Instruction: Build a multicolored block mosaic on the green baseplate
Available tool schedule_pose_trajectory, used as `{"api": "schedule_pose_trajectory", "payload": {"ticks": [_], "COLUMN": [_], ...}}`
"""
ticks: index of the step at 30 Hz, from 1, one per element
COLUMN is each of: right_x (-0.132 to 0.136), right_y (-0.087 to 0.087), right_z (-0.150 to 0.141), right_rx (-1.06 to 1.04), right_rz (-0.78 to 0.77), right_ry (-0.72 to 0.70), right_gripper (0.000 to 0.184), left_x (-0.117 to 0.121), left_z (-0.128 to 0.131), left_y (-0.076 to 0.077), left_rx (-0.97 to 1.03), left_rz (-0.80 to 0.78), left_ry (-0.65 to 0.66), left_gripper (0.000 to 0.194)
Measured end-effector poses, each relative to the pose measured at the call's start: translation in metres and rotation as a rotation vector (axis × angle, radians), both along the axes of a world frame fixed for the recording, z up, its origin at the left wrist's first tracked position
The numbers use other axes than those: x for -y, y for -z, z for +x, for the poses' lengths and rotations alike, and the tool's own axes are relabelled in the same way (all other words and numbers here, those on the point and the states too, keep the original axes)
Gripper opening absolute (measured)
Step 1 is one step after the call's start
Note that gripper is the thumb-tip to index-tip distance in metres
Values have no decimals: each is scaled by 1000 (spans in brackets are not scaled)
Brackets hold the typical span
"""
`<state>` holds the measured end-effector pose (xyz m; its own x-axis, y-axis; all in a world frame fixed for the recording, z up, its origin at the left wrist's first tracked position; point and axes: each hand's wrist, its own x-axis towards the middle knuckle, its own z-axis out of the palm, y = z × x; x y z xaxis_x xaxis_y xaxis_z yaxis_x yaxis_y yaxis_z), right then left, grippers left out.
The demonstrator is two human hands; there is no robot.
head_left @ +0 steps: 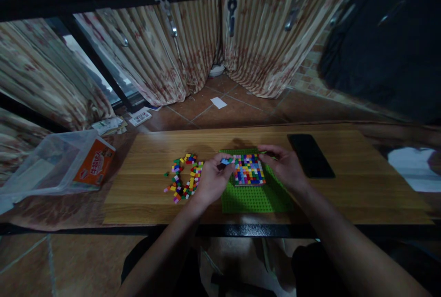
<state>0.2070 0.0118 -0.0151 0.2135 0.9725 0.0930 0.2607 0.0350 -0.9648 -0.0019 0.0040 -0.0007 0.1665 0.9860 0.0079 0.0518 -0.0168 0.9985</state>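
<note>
A green studded baseplate (255, 198) lies on the wooden table (344, 182). Its far half carries a patch of many small coloured bricks (248, 169). My left hand (212, 181) rests at the patch's left edge, its fingertips pinched on a small light-blue brick (224, 161). My right hand (284, 165) sits on the plate's right side, its fingers curled round the far right corner of the plate. A loose heap of coloured bricks (184, 176) lies on the table just left of my left hand.
A black phone (310, 154) lies face down right of the plate. A clear plastic box with an orange label (65, 161) stands beyond the table's left end. Curtains (165, 53) hang behind, with papers (141, 117) on the tiled floor.
</note>
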Motion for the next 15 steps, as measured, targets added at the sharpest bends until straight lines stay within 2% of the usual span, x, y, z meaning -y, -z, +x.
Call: {"api": "schedule_pose_trajectory", "payload": {"ticks": [2,4,8,10,15], "right_x": [3,9,20,23,24], "right_y": [-6,-13,-21,-21,-16], "right_z": [-3,-10,-25,-31,-37], "right_rx": [67,135,290,331,348], "right_rz": [82,147,215,232,253], "right_ry": [18,-23,-233,-300,-340], "right_gripper": [23,21,19,19,16], "left_x": [0,1,3,4,8], "left_z": [0,0,1,2,2], "left_y": [-1,-1,-1,-1,-2], "left_rx": [5,9,9,2,-79], "left_rz": [-4,-3,45,81,146], "left_ry": [11,33,73,78,83], "left_gripper": [12,13,12,11,9]}}
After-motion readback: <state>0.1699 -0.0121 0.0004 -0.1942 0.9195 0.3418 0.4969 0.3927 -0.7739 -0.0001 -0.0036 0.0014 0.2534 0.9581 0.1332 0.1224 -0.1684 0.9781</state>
